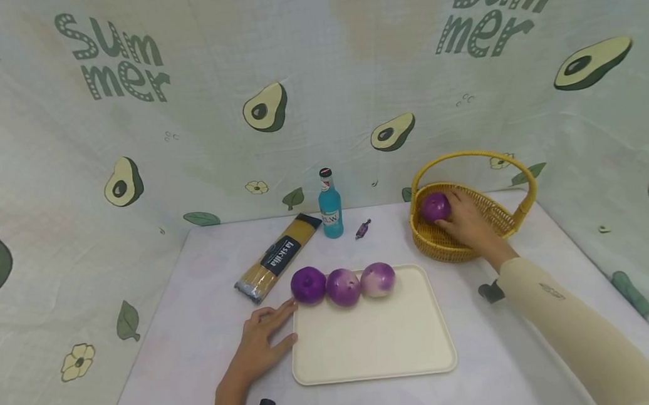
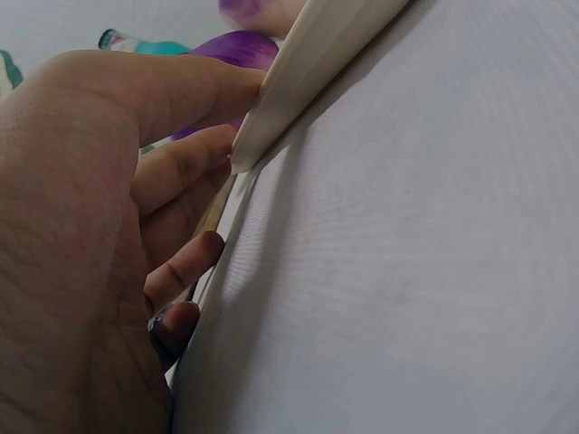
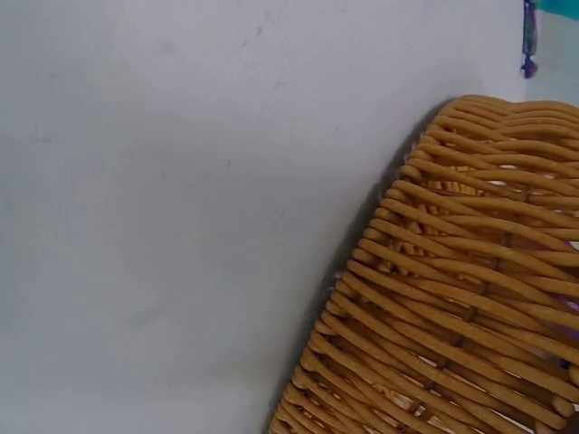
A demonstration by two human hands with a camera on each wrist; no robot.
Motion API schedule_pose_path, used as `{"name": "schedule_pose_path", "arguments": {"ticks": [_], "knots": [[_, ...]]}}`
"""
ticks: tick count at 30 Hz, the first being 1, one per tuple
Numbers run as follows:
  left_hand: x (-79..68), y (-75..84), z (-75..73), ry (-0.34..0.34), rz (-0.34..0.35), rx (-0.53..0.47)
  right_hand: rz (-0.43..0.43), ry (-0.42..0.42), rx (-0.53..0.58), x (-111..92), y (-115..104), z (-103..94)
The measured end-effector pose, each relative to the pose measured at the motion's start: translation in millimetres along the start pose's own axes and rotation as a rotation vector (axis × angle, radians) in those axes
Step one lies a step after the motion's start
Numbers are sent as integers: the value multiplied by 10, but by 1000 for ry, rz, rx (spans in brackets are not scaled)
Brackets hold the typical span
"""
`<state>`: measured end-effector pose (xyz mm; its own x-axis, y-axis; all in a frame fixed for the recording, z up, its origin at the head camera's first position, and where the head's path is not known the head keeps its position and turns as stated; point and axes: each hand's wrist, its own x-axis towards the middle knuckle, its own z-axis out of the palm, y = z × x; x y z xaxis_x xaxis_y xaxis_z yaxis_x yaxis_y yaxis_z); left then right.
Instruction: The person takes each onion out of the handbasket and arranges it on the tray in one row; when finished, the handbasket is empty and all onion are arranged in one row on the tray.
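Observation:
In the head view my right hand (image 1: 464, 219) reaches into the wicker basket (image 1: 446, 251) and grips a round purple onion (image 1: 435, 207) at its left side. Only the basket's woven wall (image 3: 452, 271) fills the right wrist view; that hand is hidden there. My left hand (image 1: 259, 342) rests at the left edge of a cream tray (image 1: 374, 343), thumb and fingertips touching its rim. Three more onions stand in a row along the tray's back edge: a dark purple onion (image 1: 308, 286), a purple-and-white onion (image 1: 343, 288) and a paler onion (image 1: 377, 280).
Behind the tray lies a slanted pack of spaghetti (image 1: 277, 258). A blue bottle (image 1: 330, 206) stands upright beside it, with a small purple wrapped candy (image 1: 363, 228) to its right. The basket's tall handle (image 1: 470, 153) arches over the right arm. A printed cloth hangs behind the table.

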<state>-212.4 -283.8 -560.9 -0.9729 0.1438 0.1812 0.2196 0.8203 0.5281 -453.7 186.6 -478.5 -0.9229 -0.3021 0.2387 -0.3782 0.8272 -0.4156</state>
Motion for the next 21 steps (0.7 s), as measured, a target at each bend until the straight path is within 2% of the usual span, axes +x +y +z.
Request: {"name": "schedule_pose_path", "arguments": {"ticks": [14, 21], "knots": [[-14, 6, -5, 6, 7, -15, -25, 36, 13, -138, -99, -149], [-19, 0, 16, 32, 24, -5, -12, 38, 17, -215, -177, -195]]}}
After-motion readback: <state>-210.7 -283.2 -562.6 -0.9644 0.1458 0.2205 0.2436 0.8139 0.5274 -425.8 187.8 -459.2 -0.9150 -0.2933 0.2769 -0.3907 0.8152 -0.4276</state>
